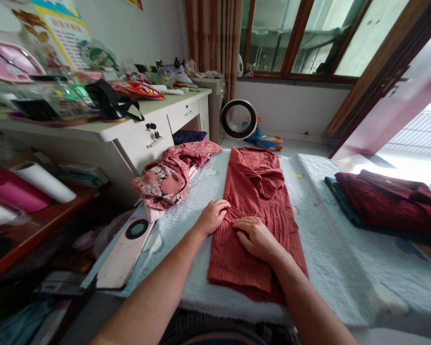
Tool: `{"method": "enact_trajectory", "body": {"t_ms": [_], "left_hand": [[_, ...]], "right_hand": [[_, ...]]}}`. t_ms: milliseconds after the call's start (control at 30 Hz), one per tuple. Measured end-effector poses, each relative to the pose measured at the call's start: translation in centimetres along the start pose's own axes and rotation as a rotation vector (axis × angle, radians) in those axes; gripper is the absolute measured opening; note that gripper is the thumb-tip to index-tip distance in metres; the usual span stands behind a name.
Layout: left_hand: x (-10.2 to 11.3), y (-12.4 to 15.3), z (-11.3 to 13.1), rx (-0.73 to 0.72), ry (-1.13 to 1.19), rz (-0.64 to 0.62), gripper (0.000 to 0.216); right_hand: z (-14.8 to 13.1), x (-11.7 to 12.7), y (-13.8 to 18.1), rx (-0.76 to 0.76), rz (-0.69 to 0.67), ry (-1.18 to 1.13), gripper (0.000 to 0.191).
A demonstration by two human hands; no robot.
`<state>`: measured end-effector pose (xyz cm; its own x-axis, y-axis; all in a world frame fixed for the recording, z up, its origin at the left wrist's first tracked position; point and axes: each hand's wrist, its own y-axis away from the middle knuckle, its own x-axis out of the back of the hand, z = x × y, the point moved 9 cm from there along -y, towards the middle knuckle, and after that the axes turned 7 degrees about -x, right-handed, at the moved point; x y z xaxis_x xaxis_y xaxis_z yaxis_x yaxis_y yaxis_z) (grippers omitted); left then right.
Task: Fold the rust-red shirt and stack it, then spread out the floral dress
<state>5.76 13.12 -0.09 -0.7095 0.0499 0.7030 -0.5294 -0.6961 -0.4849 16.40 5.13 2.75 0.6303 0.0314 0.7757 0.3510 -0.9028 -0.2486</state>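
A rust-red garment (pixel 258 191) lies lengthwise on the pale blue quilted cover (pixel 197 239), with one part folded over the rest and a bunched layer near its far end. My left hand (pixel 214 216) has its fingers curled over the left edge of the folded part, gripping the cloth. Close to it, my right hand (pixel 256 235) rests on the same fold. Its fingers stretch leftward over the fabric, and the thumb is apart from them. Cloth under both palms is hidden.
Left of the garment are bunched floral clothes (pixel 172 177) and a white board with a dark circle (pixel 124 254). Folded dark red clothes (pixel 391 199) lie at right. A cluttered white desk (pixel 129 129) stands on the left, near a round-doored washing machine (pixel 239 120).
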Motion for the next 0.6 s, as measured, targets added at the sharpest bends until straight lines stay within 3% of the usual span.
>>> {"method": "enact_trajectory", "body": {"t_ms": [600], "left_hand": [[-0.2, 0.1, -0.3, 0.004, 0.010, -0.006, 0.028]], "right_hand": [[0.4, 1.4, 0.4, -0.026, 0.013, 0.022, 0.022]]}}
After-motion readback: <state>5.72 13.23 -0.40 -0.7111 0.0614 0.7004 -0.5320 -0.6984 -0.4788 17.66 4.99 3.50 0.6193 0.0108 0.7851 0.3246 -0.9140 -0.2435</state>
